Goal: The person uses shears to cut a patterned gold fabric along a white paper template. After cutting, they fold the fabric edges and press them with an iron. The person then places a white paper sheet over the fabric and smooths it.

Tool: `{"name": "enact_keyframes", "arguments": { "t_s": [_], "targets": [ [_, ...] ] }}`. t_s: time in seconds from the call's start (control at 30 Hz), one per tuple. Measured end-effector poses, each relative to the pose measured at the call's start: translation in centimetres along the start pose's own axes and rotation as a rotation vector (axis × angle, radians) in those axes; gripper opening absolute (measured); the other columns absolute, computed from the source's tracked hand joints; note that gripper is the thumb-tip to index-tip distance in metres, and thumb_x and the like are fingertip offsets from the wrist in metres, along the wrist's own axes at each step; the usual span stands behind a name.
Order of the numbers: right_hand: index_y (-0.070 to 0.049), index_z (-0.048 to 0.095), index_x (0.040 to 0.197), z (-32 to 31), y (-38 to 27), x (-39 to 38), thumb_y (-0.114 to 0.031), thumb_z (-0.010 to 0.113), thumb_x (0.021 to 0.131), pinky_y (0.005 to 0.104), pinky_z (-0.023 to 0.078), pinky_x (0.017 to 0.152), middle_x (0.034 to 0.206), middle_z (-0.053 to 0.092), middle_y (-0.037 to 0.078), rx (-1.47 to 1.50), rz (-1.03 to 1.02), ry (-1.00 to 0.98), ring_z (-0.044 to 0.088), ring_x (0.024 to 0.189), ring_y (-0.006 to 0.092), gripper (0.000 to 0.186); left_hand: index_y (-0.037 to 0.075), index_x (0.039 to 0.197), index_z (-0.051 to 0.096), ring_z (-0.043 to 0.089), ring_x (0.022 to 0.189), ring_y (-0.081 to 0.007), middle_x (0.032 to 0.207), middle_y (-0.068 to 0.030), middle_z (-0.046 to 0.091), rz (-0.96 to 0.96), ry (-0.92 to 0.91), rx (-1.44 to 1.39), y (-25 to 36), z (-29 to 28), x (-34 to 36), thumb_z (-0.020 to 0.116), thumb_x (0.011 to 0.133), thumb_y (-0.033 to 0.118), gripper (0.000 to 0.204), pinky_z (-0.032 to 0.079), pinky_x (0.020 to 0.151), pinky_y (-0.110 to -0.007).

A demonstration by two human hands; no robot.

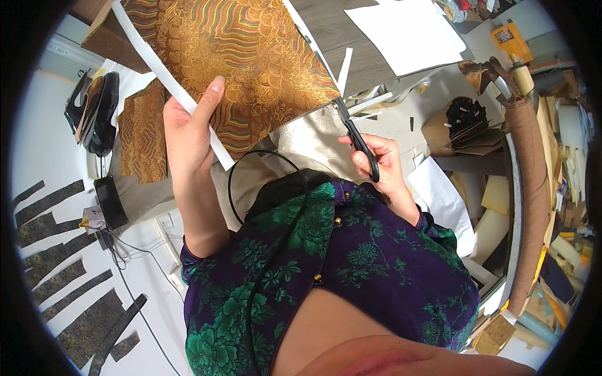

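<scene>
A gold-brown brocade fabric point(244, 69) with wavy, scale-like patterning spreads in front of me, a white strip point(153, 62) running down its left side. My left hand point(191, 128) is closed on the fabric and that strip, thumb on top. Black scissors point(357, 138) are in my right hand point(381, 160), fingers in the handles. Their blades point away from me and meet the fabric's right corner; how far they are apart is not clear. A narrow white offcut point(344, 70) lies just beyond the corner.
White paper sheets point(407, 34) lie on the grey table at the far right. Patterned dark fabric pieces point(88, 326) cover a white surface at left, near a black stand-like object point(100, 113). A cardboard box point(448, 128) and a brown fabric roll point(527, 188) stand at right.
</scene>
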State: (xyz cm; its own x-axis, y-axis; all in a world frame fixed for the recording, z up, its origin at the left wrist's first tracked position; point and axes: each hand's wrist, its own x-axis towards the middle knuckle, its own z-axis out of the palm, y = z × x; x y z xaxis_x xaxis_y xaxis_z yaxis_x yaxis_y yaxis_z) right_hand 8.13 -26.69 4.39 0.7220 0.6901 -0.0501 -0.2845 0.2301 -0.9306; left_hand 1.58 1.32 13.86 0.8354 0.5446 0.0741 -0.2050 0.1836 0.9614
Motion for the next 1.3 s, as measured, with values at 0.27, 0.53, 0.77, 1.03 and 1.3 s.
{"name": "enact_keyframes", "arguments": {
  "t_s": [0.27, 0.53, 0.77, 1.03, 1.3],
  "targets": [
    [0.002, 0.063, 0.114, 0.0, 0.6, 0.4, -0.012, 0.067, 0.086, 0.018, 0.022, 0.044, 0.059, 0.046, -0.01, 0.006, -0.063, 0.032, 0.035, 0.047, -0.001, 0.031, -0.004, 0.106, 0.059, 0.063, 0.084, -0.0126, 0.096, -0.0076, 0.065, -0.024, -0.058, 0.013, -0.8, 0.7, -0.7, 0.063, 0.089, 0.005, 0.02, 0.052, 0.075, -0.027],
    [0.002, 0.062, 0.115, 0.4, 0.9, 0.2, -0.013, 0.068, 0.086, 0.0184, 0.02, 0.043, 0.058, 0.044, -0.01, 0.004, -0.053, 0.055, 0.034, 0.047, -0.0013, 0.033, -0.006, 0.113, 0.056, 0.063, 0.092, -0.0163, 0.105, -0.0114, 0.064, -0.039, -0.084, 0.01, -1.2, 0.6, -0.7, 0.061, 0.089, 0.003, 0.026, 0.051, 0.081, -0.029],
    [0.001, 0.063, 0.114, 0.3, 0.6, 0.4, -0.016, 0.069, 0.086, 0.0188, 0.02, 0.042, 0.058, 0.045, -0.01, 0.09, -0.094, 0.054, 0.033, 0.046, -0.001, 0.033, -0.006, 0.118, 0.053, 0.06, 0.099, -0.0168, 0.109, -0.0111, 0.062, -0.09, -0.138, 0.012, -1.2, 1.7, -1.5, 0.06, 0.089, 0.001, 0.031, 0.048, 0.088, -0.03],
    [0.002, 0.062, 0.114, 0.2, 0.9, 0.3, -0.013, 0.066, 0.088, 0.0192, 0.022, 0.042, 0.058, 0.045, -0.009, -0.023, -0.112, 0.074, 0.034, 0.045, -0.0002, 0.031, -0.006, 0.117, 0.053, 0.062, 0.096, -0.017, 0.109, -0.0108, 0.063, -0.112, -0.154, 0.045, -1.4, 1.7, -1.6, 0.061, 0.088, 0.002, 0.031, 0.05, 0.085, -0.03],
    [0.004, 0.057, 0.12, 0.4, 1.3, 0.5, -0.013, 0.067, 0.088, 0.0191, 0.025, 0.041, 0.059, 0.047, -0.008, 0.144, -0.113, 0.107, 0.036, 0.044, 0.0007, 0.038, -0.004, 0.118, 0.054, 0.06, 0.099, -0.0161, 0.111, -0.0098, 0.062, -0.131, -0.188, 0.063, -2.0, 1.9, -2.0, 0.06, 0.088, 0.0, 0.031, 0.048, 0.087, -0.03]
  ]
}}
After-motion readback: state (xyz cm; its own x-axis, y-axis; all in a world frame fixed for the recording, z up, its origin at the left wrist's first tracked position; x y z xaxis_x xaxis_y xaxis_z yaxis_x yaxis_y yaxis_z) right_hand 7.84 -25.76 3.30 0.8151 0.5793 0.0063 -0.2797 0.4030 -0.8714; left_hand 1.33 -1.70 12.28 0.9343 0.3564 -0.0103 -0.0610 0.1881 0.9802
